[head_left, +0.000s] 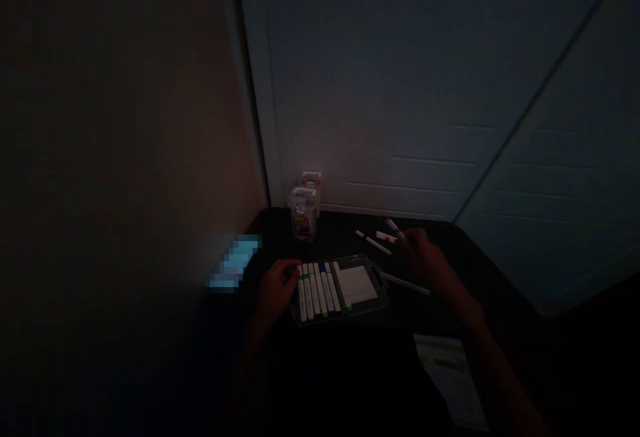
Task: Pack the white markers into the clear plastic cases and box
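Note:
In dim light, an open clear plastic marker case [367, 312] lies on the dark table. Its left half holds a row of several white markers [316, 294], some with green or blue bands. In the right half are a white sheet [359, 284] and one marker along the hinge. My left hand [276, 290] is curled around the case's left edge, fingertips at the top of the outermost marker. Right of the case, my right hand [424, 254] is closed on a white marker [393, 226], raised and tilted above the table. Its fingertips are dark and partly blurred.
Loose white markers lie behind the case, including a capped one [374, 242] and a red-banded one [385, 237]. Another marker [406, 283] rests to its right. Two clear tubs [303, 217] stand by the pale wall. A printed sheet [450, 377] is at the front right.

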Motion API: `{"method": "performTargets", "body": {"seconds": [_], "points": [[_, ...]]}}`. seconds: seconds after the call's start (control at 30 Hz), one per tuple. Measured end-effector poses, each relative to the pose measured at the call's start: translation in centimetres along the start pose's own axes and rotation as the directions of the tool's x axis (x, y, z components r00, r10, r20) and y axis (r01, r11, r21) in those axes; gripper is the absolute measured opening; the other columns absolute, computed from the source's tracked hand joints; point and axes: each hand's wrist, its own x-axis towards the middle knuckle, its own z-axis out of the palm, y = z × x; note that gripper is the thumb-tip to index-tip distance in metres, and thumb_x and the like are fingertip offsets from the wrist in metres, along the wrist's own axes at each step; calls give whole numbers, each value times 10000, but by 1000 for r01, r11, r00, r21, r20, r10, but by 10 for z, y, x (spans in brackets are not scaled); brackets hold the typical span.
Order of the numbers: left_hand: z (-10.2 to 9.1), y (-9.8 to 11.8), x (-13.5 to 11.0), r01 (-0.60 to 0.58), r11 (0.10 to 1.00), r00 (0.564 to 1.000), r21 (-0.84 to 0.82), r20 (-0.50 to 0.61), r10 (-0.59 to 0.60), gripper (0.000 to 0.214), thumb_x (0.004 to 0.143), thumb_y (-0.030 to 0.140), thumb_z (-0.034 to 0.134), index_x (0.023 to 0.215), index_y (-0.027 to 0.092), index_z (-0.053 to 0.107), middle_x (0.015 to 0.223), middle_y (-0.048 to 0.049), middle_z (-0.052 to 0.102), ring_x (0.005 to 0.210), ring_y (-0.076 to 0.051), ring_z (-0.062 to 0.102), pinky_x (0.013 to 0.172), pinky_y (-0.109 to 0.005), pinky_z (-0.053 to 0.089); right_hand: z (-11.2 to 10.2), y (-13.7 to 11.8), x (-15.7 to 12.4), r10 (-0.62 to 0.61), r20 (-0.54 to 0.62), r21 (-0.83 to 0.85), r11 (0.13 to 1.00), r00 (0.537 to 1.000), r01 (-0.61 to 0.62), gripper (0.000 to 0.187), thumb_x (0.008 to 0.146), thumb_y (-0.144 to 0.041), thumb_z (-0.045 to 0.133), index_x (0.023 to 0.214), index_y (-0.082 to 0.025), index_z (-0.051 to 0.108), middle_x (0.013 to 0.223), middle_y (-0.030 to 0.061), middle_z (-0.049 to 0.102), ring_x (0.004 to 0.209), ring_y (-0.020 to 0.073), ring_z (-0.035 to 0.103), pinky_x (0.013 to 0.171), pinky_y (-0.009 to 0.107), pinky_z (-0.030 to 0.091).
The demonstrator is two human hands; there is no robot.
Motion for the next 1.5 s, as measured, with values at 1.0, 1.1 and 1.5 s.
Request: {"method": "performTargets", "body": {"seconds": [1.0, 1.1, 1.5], "points": [[3, -7, 2, -35, 994, 999, -102, -10, 34, 292, 821, 184, 653, 1091, 204, 760, 1084, -71, 763, 844, -188, 692, 749, -304, 556, 86, -152, 25, -340, 737, 176, 931, 584, 320, 1247, 466, -553, 990, 1513, -143, 451, 1473, 255, 548, 1367, 457, 549, 1127, 542, 462], [2, -4, 2, -26, 993, 1000, -113, -16, 25, 282, 825, 199, 662, 1089, 211, 759, 1076, -70, 767, 925, -215, 711, 805, -331, 575, 84, -155, 26, -319, 755, 155, 936, 572, 317, 1222, 466, -547, 989, 1508, -191, 458, 1460, 228, 555, 1360, 452, 554, 1104, 547, 473], [0, -1, 1, -13, 990, 1000, -143, 8, 14, 297, 818, 163, 663, 1100, 191, 751, 1123, -94, 759, 995, -231, 723, 889, -366, 579, 76, -161, 26, -330, 756, 141, 925, 565, 352, 1156, 486, -514, 985, 1480, -175, 503, 1455, 220, 565, 1320, 435, 590, 1091, 526, 492]]}}
